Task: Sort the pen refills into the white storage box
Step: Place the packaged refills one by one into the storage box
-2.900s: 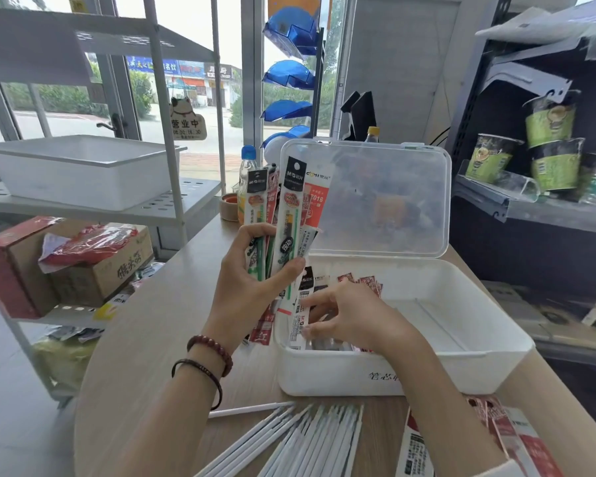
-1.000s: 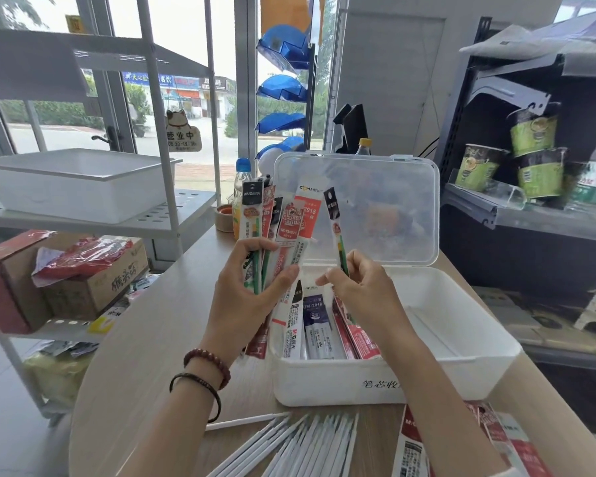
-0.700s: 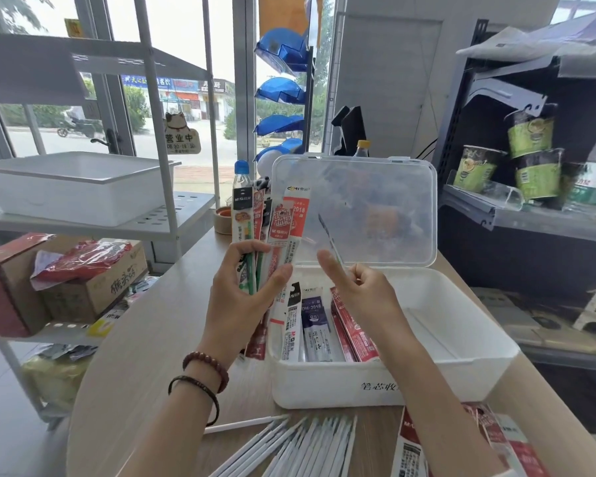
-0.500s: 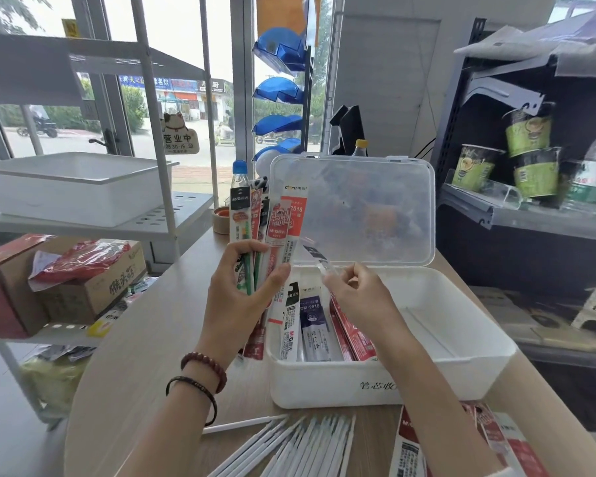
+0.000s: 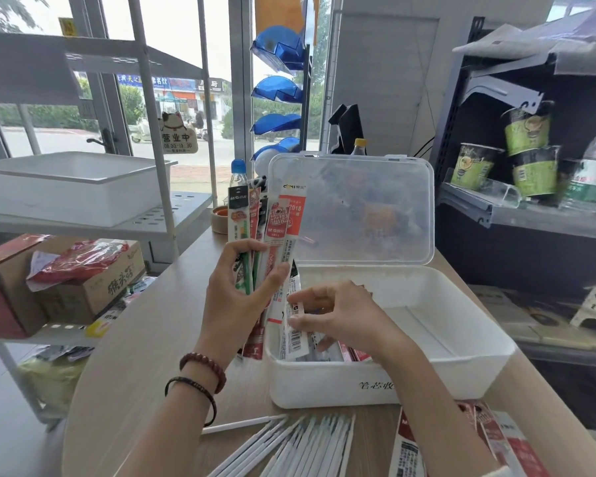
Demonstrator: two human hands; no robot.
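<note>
The white storage box (image 5: pixel 461 359) stands open on the round wooden table, its clear lid (image 5: pixel 358 208) upright behind it. My left hand (image 5: pixel 234 304) grips a fanned bundle of packaged pen refills (image 5: pixel 272 222) upright, just left of the box. My right hand (image 5: pixel 341 315) is down inside the box's left end, fingers curled, pinching a refill pack (image 5: pixel 295 335) with a barcode against the left wall. More red refill packs (image 5: pixel 355 354) lie under that hand, mostly hidden. The box's right compartment shows bare white floor.
Several white sticks (image 5: pixel 300 445) lie fanned in front of the box, with more red packs (image 5: pixel 496 442) at the front right. A shelf at left carries a white bin (image 5: pixel 73 184) and a cardboard box (image 5: pixel 76 287). Cup noodles (image 5: pixel 527 160) sit on the right shelf.
My right hand took one pack from the bundle, turned it, and lowered it from above the box down into the left compartment. My left hand stayed in place with the bundle.
</note>
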